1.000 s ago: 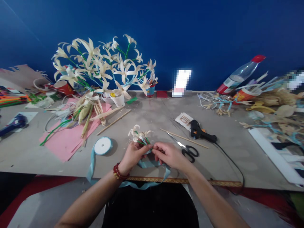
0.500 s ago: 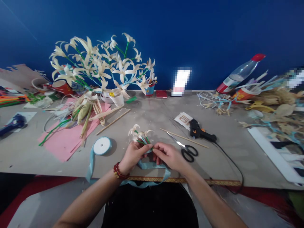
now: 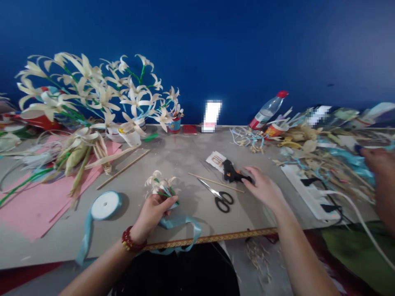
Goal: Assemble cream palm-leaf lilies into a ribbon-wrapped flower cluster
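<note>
My left hand (image 3: 159, 209) is closed round the stems of a small bunch of cream flowers (image 3: 160, 185) with green-wrapped stems. A light blue ribbon (image 3: 182, 222) trails from below that hand along the table's front edge. My right hand (image 3: 263, 187) is at the handle of a black glue gun (image 3: 233, 170), thumb and fingers apart on either side of the handle's end. Scissors (image 3: 220, 197) with black handles lie between the hands, beside a thin wooden stick (image 3: 216, 181). The ribbon spool (image 3: 106, 204) rests left of my left hand.
Large cream flowers (image 3: 105, 94) stand in cups at the back left, with pink paper (image 3: 33, 213) before them. A bottle (image 3: 268, 111) leans at the back right. A white power strip (image 3: 308, 193) lies right of my arm. Another person's hand (image 3: 375, 160) shows at the right edge.
My right hand has left the flower bunch and moved right to the glue gun. My left hand still holds the bunch. The view has turned to the right, and another person's hand now shows.
</note>
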### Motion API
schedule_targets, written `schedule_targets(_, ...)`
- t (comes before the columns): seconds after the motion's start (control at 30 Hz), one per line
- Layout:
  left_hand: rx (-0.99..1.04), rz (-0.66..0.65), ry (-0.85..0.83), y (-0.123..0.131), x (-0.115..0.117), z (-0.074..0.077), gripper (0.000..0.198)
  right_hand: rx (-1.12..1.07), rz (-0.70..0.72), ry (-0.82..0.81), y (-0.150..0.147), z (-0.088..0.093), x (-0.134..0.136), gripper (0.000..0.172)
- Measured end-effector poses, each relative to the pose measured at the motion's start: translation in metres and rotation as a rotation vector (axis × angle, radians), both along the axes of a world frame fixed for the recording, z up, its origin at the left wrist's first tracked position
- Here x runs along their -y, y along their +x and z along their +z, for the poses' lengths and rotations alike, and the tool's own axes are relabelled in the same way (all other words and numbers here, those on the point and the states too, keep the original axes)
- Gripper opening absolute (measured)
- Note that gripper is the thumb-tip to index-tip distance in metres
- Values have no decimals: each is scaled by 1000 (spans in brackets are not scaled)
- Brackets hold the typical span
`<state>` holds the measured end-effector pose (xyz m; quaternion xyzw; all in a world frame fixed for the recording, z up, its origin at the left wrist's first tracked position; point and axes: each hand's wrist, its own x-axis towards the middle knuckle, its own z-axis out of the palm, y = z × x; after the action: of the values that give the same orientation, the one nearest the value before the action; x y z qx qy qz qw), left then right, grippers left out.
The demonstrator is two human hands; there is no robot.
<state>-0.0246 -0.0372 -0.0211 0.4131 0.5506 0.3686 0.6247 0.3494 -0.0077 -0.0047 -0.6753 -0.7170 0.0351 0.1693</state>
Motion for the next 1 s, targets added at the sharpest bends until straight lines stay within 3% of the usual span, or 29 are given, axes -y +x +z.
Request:
schedule_targets(0.1,31,-3,-19,1,0,2,38,60,60,-53,9,-4,-5,44)
schedule_targets(0.27,33,-5,-23,0,1,-1,40,108,107,-100,-1,-3,-14,53)
schedule_targets(0.47,41,14,-15,1,0,-5,37,73,235,-144,2,3,-32,35)
schedule_targets(0.67,10,34,-14,3,0,-3,41,-4,347,-213,5,11,-43,36)
schedule_targets(0.87,21,30,3,3,0,-2,41,-146,317,-268,16,17,-50,39)
schedule_targets(1.0,3,32,1,2,0,-4,39,-299,279,-298,26,10,-56,29)
